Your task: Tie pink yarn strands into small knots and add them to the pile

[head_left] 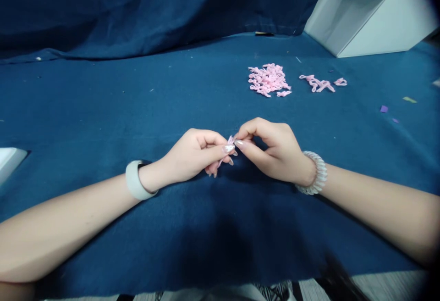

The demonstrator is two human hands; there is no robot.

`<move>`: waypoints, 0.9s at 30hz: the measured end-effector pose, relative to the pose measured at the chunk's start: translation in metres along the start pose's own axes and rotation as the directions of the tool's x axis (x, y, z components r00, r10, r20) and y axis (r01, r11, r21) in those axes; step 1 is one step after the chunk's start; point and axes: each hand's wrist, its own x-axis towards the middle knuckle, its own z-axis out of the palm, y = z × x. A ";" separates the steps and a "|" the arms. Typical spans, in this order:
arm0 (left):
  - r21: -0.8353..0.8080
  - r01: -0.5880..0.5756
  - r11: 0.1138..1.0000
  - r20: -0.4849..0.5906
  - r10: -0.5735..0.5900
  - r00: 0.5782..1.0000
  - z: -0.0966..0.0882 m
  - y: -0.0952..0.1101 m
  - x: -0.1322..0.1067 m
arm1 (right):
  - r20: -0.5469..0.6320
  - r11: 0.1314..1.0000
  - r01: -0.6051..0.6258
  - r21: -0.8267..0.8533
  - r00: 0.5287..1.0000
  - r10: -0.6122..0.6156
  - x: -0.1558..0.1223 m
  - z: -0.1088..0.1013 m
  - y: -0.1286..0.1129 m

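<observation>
Over the middle of the blue cloth, my left hand (202, 152) pinches a small pink looped cord piece (230, 140) between thumb and fingers. Part of the cord pokes out above the thumbnail, and a thin end shows below it; the rest is hidden by the fingers. My right hand (271, 149) meets it from the right, thumb and forefinger pinched together at the top of the same cord. Beyond my right hand lies a heap of similar pink knotted cord loops (268, 80), with a smaller loose group of cord loops (319, 83) to its right.
A blue cloth (103, 103) covers the table, and a dark blue curtain (120, 12) hangs behind. At the back right stands a white box (381, 21). Small purple scraps (384, 108) lie at the right. The corner of a white object (10, 161) shows at the left edge.
</observation>
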 end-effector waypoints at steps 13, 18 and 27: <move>-0.024 -0.027 0.999 0.028 0.027 0.999 0.000 0.000 0.002 | -0.045 0.999 -0.014 -0.039 0.999 0.012 0.000 0.002 -0.001; -0.018 -0.021 1.000 0.034 0.021 0.999 0.000 0.001 0.002 | -0.043 1.000 -0.008 -0.023 0.999 0.007 -0.002 0.003 0.000; -0.047 -0.005 0.999 0.033 0.006 0.999 0.000 0.002 0.002 | 0.041 0.943 -0.172 0.287 0.985 0.167 -0.001 0.003 0.005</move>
